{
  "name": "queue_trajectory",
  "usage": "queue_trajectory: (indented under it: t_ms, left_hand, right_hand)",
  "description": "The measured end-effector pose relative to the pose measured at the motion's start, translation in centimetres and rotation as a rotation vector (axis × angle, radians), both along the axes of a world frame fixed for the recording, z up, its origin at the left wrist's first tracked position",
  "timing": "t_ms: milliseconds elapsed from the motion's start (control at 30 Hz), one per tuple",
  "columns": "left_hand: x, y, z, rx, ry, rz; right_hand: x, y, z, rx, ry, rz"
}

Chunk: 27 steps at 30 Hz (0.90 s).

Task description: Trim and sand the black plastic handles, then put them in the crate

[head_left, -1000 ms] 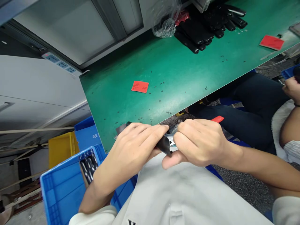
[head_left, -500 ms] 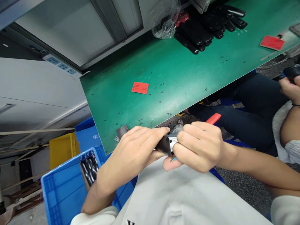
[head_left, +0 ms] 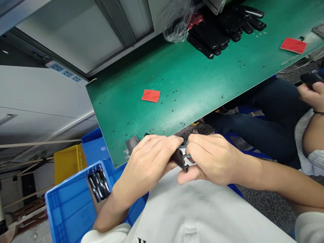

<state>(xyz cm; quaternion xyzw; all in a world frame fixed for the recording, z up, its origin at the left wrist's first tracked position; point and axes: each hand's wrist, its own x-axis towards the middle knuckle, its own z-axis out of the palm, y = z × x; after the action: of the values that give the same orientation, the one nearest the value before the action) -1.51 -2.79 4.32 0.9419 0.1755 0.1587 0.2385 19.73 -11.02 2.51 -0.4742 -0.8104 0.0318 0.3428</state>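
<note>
In front of my white shirt, my left hand point(head_left: 149, 160) is wrapped round a black, hollow-ended moulded piece point(head_left: 178, 158). Its open end faces right, and a black tip shows beyond the knuckles. My right hand point(head_left: 215, 158) is closed on a slim knife point(head_left: 186, 156); only a bit of its grey blade shows, touching or very close to the rim of the black piece. The knife's red handle is hidden behind my right fingers. My right thumb lies below the rim, near a small black flap at its lower edge.
On the green table point(head_left: 187, 81) lie a red card point(head_left: 151, 96), a dark flat block point(head_left: 131, 144), glossy black pieces point(head_left: 212, 37), a clear bag point(head_left: 177, 27) and another red card point(head_left: 293, 45). Left is a blue crate point(head_left: 71, 209) holding black pieces. A co-worker's hand point(head_left: 312, 96) holds something black.
My right hand has turned and its fingers have straightened somewhat, so the red handle no longer shows. The blade is now at the black piece's rim. My left hand keeps its grip.
</note>
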Motion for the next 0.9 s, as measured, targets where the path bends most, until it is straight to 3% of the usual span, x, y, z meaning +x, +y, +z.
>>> queue_trajectory:
  t_ms: [600,733,900]
  left_hand:
    - [-0.7,0.4,0.5,-0.161,0.15,-0.055]
    - [-1.1,0.6,0.9,-0.237,0.12,-0.1]
    - [-1.6,0.6,1.2,-0.246,0.157,-0.115]
  right_hand:
    - [0.2,0.3,-0.4,0.319,-0.092,-0.015]
    - [0.8,0.4,-0.1,0.26,0.013,-0.044]
    - [1.1,0.4,0.8,0.174,-0.076,-0.062]
